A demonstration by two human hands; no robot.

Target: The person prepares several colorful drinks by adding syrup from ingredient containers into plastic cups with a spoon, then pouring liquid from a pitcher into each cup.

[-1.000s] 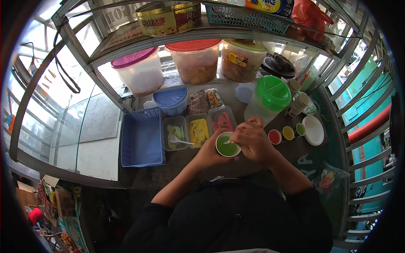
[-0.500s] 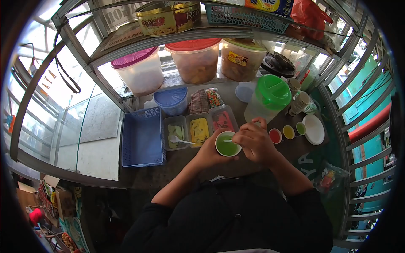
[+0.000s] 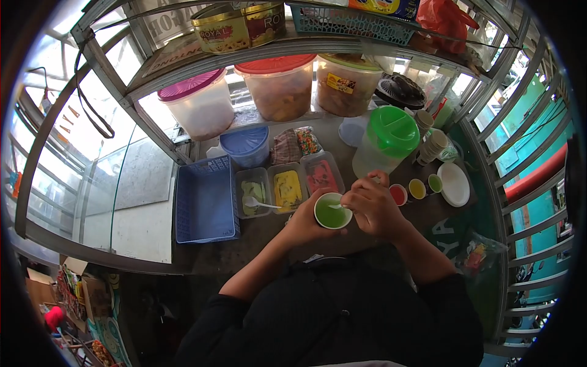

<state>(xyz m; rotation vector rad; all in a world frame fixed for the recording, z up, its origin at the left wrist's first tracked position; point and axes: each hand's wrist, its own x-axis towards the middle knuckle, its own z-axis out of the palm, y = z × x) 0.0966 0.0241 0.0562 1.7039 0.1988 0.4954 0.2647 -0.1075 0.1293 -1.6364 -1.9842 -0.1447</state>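
My left hand [image 3: 305, 221] is wrapped round a paper cup [image 3: 333, 224] of green liquid, held above the counter's front part. Between the closed fingers of my right hand [image 3: 372, 210] is a white plastic spoon [image 3: 334, 207], its lower end inside the cup. Beyond the cup stand three clear tubs, with green paste [image 3: 254, 189], yellow paste [image 3: 287, 190] and pink paste [image 3: 321, 176]. Another white spoon [image 3: 260, 203] rests across the green tub. To the right of my right hand are cups of red [image 3: 398, 195], yellow [image 3: 417, 189] and green [image 3: 435, 183] contents.
A pitcher with a green lid [image 3: 391, 131] stands behind my right hand, near stacked paper cups [image 3: 433, 147] and a white plate [image 3: 454, 185]. At left are a blue basket [image 3: 206, 202] and a blue-lidded tub [image 3: 244, 147]. Large lidded containers [image 3: 275, 88] line the back, under a shelf [image 3: 244, 58].
The spoon has shifted slightly within the green liquid as my right hand moved a little. My left hand keeps its hold on the cup. The whole view has shifted slightly.
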